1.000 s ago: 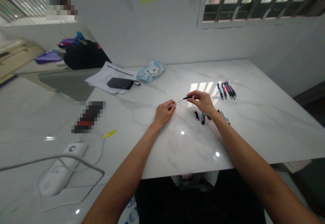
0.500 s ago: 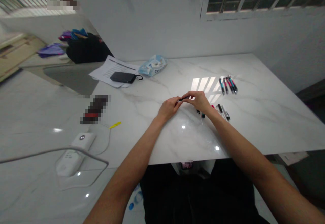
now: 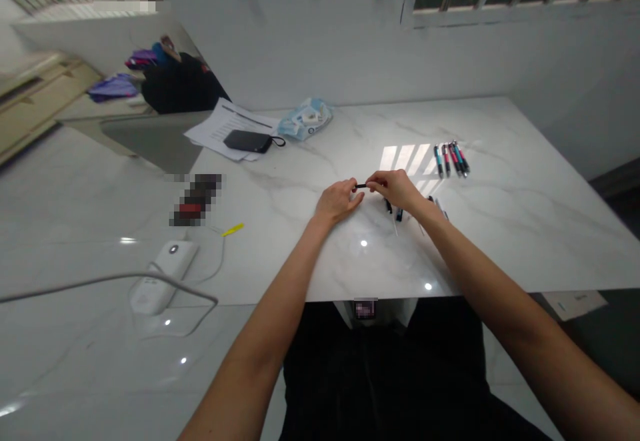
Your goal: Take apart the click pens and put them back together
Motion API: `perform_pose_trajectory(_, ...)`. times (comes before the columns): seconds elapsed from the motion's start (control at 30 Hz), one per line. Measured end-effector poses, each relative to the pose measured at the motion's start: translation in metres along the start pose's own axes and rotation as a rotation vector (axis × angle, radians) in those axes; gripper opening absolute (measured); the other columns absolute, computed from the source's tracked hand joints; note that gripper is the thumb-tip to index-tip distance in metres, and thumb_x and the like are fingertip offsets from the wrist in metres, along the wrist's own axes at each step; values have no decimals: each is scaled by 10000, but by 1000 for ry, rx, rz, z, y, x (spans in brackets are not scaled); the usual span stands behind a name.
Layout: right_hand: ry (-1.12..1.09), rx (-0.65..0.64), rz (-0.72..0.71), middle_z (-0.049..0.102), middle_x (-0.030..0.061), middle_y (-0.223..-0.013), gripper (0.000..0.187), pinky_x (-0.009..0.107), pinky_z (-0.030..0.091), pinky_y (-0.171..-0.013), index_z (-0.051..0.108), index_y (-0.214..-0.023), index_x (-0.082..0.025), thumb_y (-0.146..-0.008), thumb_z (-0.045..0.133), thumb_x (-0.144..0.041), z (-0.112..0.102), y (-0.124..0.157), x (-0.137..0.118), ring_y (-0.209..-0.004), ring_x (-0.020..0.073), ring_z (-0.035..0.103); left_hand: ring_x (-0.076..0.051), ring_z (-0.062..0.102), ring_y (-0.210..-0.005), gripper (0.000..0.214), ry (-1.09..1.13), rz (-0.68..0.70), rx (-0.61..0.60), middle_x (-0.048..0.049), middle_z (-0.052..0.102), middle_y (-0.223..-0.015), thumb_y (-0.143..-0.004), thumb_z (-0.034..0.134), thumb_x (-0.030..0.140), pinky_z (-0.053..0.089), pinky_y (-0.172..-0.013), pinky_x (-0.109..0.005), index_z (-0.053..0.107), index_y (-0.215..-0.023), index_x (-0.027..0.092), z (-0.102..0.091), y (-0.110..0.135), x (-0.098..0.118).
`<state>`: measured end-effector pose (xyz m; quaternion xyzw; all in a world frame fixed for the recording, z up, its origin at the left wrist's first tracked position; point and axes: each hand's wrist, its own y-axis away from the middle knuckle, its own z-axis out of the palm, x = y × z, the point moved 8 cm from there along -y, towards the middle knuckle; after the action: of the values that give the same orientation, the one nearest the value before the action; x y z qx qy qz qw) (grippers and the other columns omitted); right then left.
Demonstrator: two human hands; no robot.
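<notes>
A short black pen part [image 3: 361, 186] spans the gap between my two hands, just above the white marble-patterned table. My left hand [image 3: 338, 202] has its fingers curled at the left end of this part, with the thumb held a little apart below. At the right end, my right hand [image 3: 397, 187] pinches it between thumb and fingertips. Under and beside my right hand lie dark pen pieces [image 3: 399, 214] and thin refills, partly hidden by the hand and wrist. Farther right, a row of several pens [image 3: 452, 159] in teal, red and black lies on the table.
A black power bank [image 3: 247, 141] with a loop rests on papers [image 3: 220, 121], near a blue-white soft packet [image 3: 306, 119]. At left are a white power strip [image 3: 165, 277], a grey cable [image 3: 120, 277] and a yellow strip [image 3: 233, 229]. The table's front edge runs before my lap.
My hands have drawn slightly apart, so more of the black part shows between them. The left thumb has come away from it. The whole view has shifted a little.
</notes>
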<state>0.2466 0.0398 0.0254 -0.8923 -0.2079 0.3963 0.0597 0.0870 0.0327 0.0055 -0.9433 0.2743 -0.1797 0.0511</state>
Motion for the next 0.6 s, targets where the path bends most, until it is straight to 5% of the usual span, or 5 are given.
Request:
perform_pose_trajectory(0.17, -22, 54, 29, 818, 58, -789, 384, 343, 504, -710, 838, -931, -204, -1077, 617, -481, 2, 6, 4, -647, 184, 675, -275, 703, -961, 351, -59, -2, 11, -92, 773, -1016, -1139, 479, 497, 456, -813, -369, 686, -1097, 218, 4, -2, 3)
perform_pose_trajectory(0.37, -159, 98, 17, 833, 56, -913, 267, 368, 588, -813, 809, -1176, -227, -997, 748, -416, -9, 14, 0, -782, 200, 731, -259, 718, -984, 396, 25, -31, 8, -81, 789, -1067, -1169, 381, 477, 461, -804, -340, 704, -1160, 248, 0, -3, 0)
perform_pose_trajectory(0.6, -74, 115, 1, 804, 53, -830, 242, 348, 528, -751, 797, -966, -212, -1045, 696, -417, -13, 13, -2, -736, 193, 699, -257, 749, -984, 452, 135, -73, 29, -60, 819, -1094, -1177, 328, 479, 477, -829, -333, 730, -1214, 276, -7, -4, -1)
